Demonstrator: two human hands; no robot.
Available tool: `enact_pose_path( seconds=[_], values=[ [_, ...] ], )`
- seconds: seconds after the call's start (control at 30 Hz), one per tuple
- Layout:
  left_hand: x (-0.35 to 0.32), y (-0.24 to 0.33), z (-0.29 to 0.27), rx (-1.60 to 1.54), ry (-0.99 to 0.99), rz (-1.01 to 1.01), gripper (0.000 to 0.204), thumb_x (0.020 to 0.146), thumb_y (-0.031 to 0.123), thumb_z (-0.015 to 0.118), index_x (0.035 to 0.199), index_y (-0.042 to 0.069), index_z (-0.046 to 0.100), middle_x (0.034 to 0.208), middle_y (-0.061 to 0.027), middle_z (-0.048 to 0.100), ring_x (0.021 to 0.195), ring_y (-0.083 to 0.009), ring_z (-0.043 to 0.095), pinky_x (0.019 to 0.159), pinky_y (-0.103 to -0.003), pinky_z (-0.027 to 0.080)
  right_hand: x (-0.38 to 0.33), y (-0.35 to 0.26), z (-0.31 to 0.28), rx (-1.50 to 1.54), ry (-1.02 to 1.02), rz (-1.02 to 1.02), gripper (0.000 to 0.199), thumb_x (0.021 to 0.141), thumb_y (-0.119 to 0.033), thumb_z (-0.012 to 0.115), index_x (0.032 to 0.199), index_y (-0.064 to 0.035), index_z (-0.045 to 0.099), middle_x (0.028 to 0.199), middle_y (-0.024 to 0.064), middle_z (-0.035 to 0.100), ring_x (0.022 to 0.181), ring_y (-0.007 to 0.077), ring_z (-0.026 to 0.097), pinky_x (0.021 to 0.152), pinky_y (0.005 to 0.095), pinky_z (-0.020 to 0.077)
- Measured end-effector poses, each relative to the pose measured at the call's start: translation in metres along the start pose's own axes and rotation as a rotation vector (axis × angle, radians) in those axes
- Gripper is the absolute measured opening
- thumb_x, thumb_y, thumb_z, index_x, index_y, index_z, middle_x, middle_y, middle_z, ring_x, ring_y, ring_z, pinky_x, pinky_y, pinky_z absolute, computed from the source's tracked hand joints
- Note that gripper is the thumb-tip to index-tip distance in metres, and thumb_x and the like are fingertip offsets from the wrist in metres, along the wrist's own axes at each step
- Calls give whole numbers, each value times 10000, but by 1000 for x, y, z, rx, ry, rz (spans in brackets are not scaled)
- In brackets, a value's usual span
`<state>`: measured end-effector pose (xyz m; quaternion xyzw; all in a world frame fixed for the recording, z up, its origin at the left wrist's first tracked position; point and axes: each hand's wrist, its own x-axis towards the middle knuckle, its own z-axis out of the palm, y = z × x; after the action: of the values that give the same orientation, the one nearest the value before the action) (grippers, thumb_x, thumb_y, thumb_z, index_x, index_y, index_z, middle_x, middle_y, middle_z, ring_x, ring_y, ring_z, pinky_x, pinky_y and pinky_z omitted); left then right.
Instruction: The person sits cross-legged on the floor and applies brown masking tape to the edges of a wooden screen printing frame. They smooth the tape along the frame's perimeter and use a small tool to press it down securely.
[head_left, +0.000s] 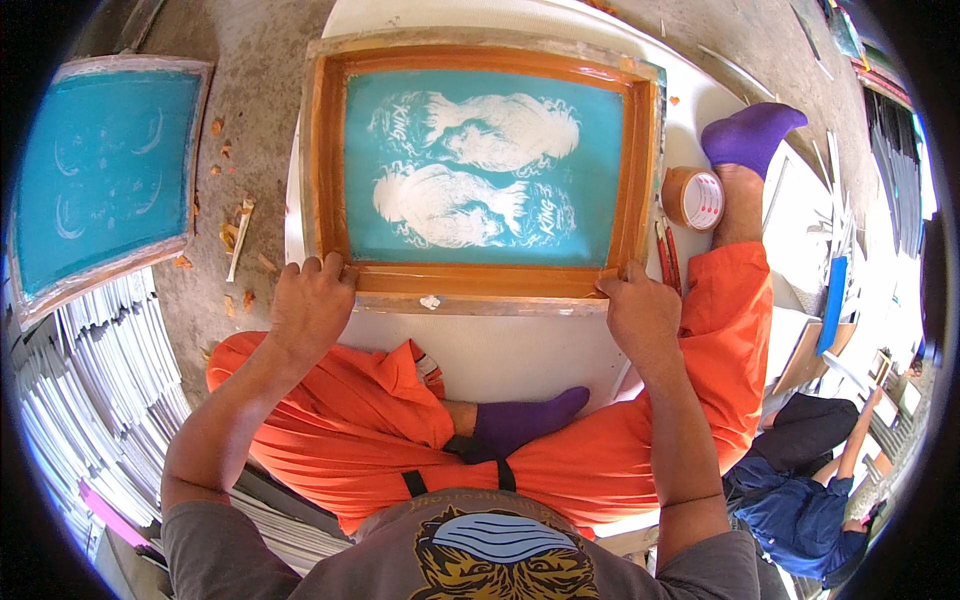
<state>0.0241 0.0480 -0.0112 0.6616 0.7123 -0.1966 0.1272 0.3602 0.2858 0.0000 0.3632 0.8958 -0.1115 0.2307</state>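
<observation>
In front of me lies a silk-screen frame (500, 304), a wooden rectangle with brown tape along its inner sides. Its teal mesh (600, 120) carries two pale fish-like figures with lettering. My left hand (314, 305) is closed over the near left corner, fingers curled onto the rim. At the near right corner, my right hand (645, 312) pinches the rim between thumb and fingers. A small white scrap (430, 302) sticks to the near rim. Red slender tools (668, 252), perhaps cutters or pens, lie just beyond my right hand, beside a roll of brown tape (681, 198).
A second teal screen (110, 170) leans at the left above stacked white sheets (95, 390). A pale stick (240, 238) and brown scraps lie on the concrete floor. My purple-socked feet flank the white board under the frame. Another person (800, 520) sits at lower right.
</observation>
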Motion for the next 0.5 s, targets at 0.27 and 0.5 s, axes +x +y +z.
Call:
enact_pose_path(
  seconds=[0.27,0.5],
  values=[
    [4,3,-4,8,-82,16,149,899,138,651,981,67,753,962,-75,650,887,-232,712,716,-379,568,0,2,3,-5,3,-30,252,917,-128,612,1040,-185,825,967,111,660,768,313,725,713,449,583],
    [7,1,-6,6,-155,30,167,940,138,635,1014,58,761,986,-79,657,908,-240,724,733,-390,569,1,1,3,-25,-13,-34,245,922,-146,613,1018,-189,834,964,115,656,788,317,727,713,458,577]
  ],
)
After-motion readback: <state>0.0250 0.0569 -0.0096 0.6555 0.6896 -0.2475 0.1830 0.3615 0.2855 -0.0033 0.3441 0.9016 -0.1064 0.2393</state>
